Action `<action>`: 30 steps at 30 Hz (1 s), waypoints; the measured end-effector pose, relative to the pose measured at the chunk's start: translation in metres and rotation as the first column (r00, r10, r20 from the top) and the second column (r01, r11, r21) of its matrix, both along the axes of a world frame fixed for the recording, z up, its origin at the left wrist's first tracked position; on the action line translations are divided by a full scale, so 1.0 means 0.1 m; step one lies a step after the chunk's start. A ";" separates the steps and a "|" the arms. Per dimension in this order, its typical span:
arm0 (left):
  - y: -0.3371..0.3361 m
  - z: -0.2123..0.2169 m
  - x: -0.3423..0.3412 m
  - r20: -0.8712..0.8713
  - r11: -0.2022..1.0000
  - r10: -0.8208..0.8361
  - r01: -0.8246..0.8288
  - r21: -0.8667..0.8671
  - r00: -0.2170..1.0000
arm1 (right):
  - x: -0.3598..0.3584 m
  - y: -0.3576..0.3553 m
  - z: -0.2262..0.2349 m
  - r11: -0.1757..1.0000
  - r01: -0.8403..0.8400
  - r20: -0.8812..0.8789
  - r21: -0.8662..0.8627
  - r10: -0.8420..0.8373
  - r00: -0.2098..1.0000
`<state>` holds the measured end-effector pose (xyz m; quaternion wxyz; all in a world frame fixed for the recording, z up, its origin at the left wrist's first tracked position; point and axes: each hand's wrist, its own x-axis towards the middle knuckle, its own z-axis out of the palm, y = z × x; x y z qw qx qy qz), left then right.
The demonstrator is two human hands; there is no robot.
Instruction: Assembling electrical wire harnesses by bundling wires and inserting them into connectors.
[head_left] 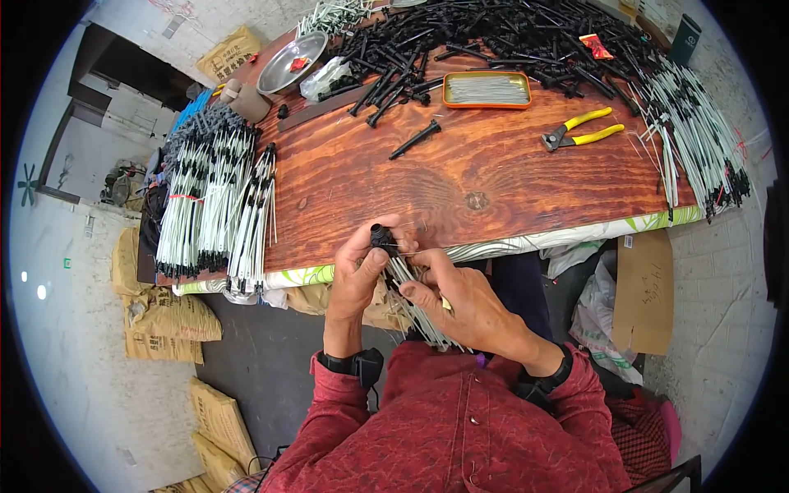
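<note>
My left hand (357,267) is closed around a black round plastic hub (382,237), thumb and fingers gripping its sides. From the hub a bundle of pale thin rods (400,269) slants down toward my lap, partly hidden by my right hand. My right hand (468,300) is closed beside the hub, its thumb and forefinger pinched close to thin wire ends (398,245) that stick out from it. Exactly what lies between those fingertips is too small to make out. A small yellow piece (446,304) shows under the right palm, its kind hidden.
On the wooden table (353,181) lie yellow-handled cutting pliers (583,129), an orange-rimmed tray (487,104) of thin wires, and a loose black tube (416,140). Bundled pale rods stand left (205,205) and right (690,131). Black parts (509,33) heap at the back, beside a metal bowl (283,78).
</note>
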<state>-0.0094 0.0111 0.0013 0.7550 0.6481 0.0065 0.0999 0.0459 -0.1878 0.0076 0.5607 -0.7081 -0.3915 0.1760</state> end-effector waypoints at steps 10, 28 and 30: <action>0.05 -0.05 0.07 0.006 0.999 0.030 -0.030 -0.044 1.000 | 0.05 -0.05 0.19 0.971 0.086 0.090 -0.221 -0.068 0.994; 0.20 -0.02 0.07 0.051 0.963 -0.158 0.165 -0.213 0.986 | 2.35 -1.57 0.10 0.849 0.457 0.875 -0.266 0.014 0.483; 0.22 -0.09 0.02 0.030 0.971 -0.104 0.108 -0.213 0.994 | 2.28 -1.53 0.22 0.826 0.445 0.852 -0.346 0.079 0.517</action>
